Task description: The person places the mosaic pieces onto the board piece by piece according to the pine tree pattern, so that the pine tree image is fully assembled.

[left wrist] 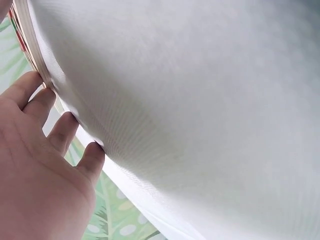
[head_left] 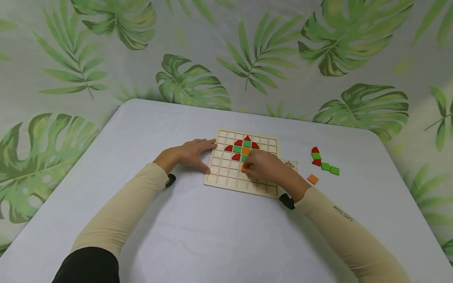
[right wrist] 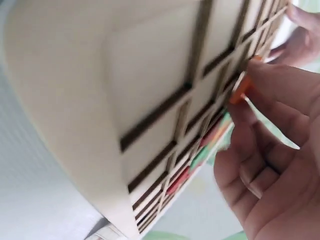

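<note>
A square wooden grid board [head_left: 223, 173] lies on the table, with red, green and orange pieces set in its upper cells. My right hand [head_left: 263, 167] is over the board's middle and pinches an orange square tile [right wrist: 242, 87] between thumb and fingertips, close over the cells. In the head view that orange tile shows at the fingertips, below a green piece [head_left: 243, 157]. My left hand [head_left: 192, 153] has its fingers spread, thumb and fingertips touching the board's left edge. In the left wrist view the fingers [left wrist: 65, 131] look straight along that edge.
Right of the board lie loose pieces: an orange square [head_left: 313, 179], green tiles [head_left: 334, 170] and red quarter-rounds [head_left: 315, 150]. A small patterned card [head_left: 294, 164] is partly hidden behind my right hand. A leaf-print cloth [head_left: 198, 78] hangs behind the white table [head_left: 198, 236].
</note>
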A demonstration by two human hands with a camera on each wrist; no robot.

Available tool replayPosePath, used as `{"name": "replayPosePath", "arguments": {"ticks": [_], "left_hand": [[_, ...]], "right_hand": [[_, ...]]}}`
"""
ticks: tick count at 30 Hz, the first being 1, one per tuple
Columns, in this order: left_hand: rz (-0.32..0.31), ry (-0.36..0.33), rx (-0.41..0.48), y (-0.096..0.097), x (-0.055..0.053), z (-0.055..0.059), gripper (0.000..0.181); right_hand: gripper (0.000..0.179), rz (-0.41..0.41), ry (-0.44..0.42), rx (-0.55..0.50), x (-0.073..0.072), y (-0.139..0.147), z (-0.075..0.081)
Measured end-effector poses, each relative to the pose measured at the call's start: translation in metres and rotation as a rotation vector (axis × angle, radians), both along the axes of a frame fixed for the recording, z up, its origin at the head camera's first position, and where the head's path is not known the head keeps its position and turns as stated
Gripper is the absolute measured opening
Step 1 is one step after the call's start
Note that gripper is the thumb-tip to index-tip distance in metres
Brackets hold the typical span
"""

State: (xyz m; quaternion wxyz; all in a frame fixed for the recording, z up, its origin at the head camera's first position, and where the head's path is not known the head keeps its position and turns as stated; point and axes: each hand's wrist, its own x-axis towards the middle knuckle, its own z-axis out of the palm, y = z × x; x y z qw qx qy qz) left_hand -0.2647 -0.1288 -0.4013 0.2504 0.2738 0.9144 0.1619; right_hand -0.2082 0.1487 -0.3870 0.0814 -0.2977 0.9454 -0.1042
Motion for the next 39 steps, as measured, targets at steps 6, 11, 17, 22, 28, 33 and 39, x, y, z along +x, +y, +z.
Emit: {"name": "replayPosePath", "arguments": {"ticks": [6, 11, 17, 22, 28, 33, 39], "left_hand": [[0.009, -0.006, -0.003, 0.0012, 0.0018, 0.003, 0.096], [0.017, -0.013, -0.007, 0.0011, 0.0026, 0.0036, 0.097], [0.007, -0.011, -0.001, 0.0015, 0.0022, 0.003, 0.096], [0.011, -0.002, -0.001, 0.0004, 0.0029, 0.003, 0.096], [0.021, -0.013, 0.007, 0.0003, 0.0043, 0.0052, 0.096], [0.019, -0.011, 0.011, 0.0007, 0.0035, 0.0044, 0.096], [0.019, -0.011, 0.008, 0.0009, 0.0022, 0.0034, 0.096]], "right_hand": [[0.018, 0.019, -0.012, -0.034, 0.0017, 0.0037, -0.0008], [0.017, -0.011, -0.067, -0.113, -0.0009, 0.0068, -0.0041], [0.019, -0.093, -0.13, -0.135, -0.0048, 0.0039, -0.0073], [0.02, -0.184, -0.143, -0.146, -0.0044, 0.0006, -0.0069], [0.021, -0.239, -0.189, -0.176, -0.0026, 0.0007, -0.0071], [0.02, -0.236, -0.195, -0.191, -0.0026, 0.003, -0.0087], [0.017, -0.215, -0.19, -0.199, -0.0041, 0.0046, -0.0097]]}}
